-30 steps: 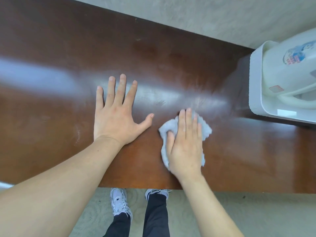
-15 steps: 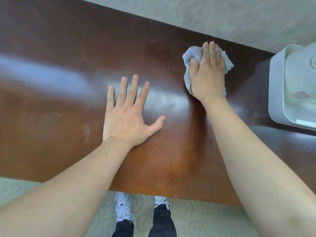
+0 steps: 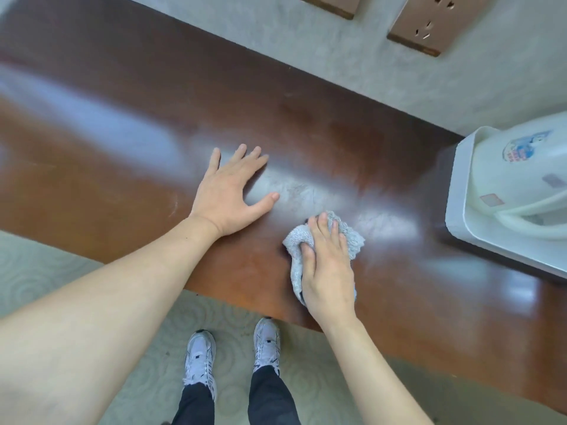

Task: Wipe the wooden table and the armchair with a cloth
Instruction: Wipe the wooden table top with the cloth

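A person's right hand [image 3: 328, 271] presses a crumpled pale grey terry cloth [image 3: 349, 240] flat against a glossy, dark reddish-brown wooden table [image 3: 122, 118], close to the table's near edge. The fingers [image 3: 322, 228] lie together over the cloth, the thumb tucked into its left fold, so the hand bears down on it rather than pinching it. The cloth sits directly under the palm, its long axis running from the wrist out toward the wall, with a ruffled fringe showing past the fingertips on the far and right sides. The left hand [image 3: 230, 194] rests palm-down on bare wood just to the left, fingers spread and holding nothing, apparently as a brace. A white plastic electric kettle on a white base [image 3: 506, 191] stands on the table to the right, well apart from the cloth. The unwiped stretch likely lies to that side and to the far left; the right hand is the nearer one for either pass. Half a second earlier the cloth was up near the table's far edge by the wall; it has since been drawn back toward the person, while the left hand has barely shifted. No armchair is in view.
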Motion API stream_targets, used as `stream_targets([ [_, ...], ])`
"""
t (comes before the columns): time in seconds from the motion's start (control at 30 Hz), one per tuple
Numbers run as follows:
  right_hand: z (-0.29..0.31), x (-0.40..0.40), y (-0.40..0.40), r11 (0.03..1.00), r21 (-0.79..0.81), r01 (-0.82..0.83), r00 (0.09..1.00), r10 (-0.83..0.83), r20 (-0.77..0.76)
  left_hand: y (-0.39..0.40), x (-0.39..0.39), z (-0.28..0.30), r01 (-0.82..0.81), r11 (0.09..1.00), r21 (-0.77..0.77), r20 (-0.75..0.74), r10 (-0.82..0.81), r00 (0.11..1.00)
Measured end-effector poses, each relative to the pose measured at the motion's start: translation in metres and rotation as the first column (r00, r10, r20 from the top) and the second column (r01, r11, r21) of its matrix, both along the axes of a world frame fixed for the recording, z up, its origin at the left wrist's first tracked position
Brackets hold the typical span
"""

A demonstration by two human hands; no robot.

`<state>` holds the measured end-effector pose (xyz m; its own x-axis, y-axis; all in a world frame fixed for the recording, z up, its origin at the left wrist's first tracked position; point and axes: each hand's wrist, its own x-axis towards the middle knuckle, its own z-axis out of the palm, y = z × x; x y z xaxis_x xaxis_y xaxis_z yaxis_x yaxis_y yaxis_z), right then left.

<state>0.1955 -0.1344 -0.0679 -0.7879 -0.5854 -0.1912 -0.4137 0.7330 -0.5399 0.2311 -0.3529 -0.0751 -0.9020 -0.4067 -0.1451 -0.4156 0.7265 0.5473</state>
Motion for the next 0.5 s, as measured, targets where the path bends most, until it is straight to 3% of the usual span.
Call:
stream_targets([
  [0.07, 0.019, -0.013, 0.0, 0.983, -0.109, 0.15, 0.963, -0.121, 0.241, 0.004, 0.007, 0.01, -0.025, 0.991, 0.133, 0.0, 0.026, 1.0],
  [0.1, 0.03, -0.02, -0.002, 0.947, -0.194, 0.257, 0.903, -0.164, 0.397, 0.01, 0.013, 0.017, -0.06, 0.972, 0.229, -0.009, 0.064, 0.998],
  [0.2, 0.059, -0.036, -0.011, 0.829, -0.346, 0.439, 0.664, -0.039, 0.747, 0.037, 0.037, 0.048, -0.157, 0.872, 0.463, -0.094, 0.225, 0.97],
  [0.3, 0.087, -0.032, -0.024, 0.852, -0.409, 0.325, 0.541, 0.187, 0.82, 0.062, 0.071, 0.088, -0.231, 0.825, 0.516, -0.197, 0.377, 0.905],
  [0.5, 0.134, 0.034, -0.042, 0.86, -0.508, 0.045, 0.312, 0.471, 0.825, 0.1, 0.164, 0.154, -0.363, 0.674, 0.643, -0.153, 0.578, 0.802],
])
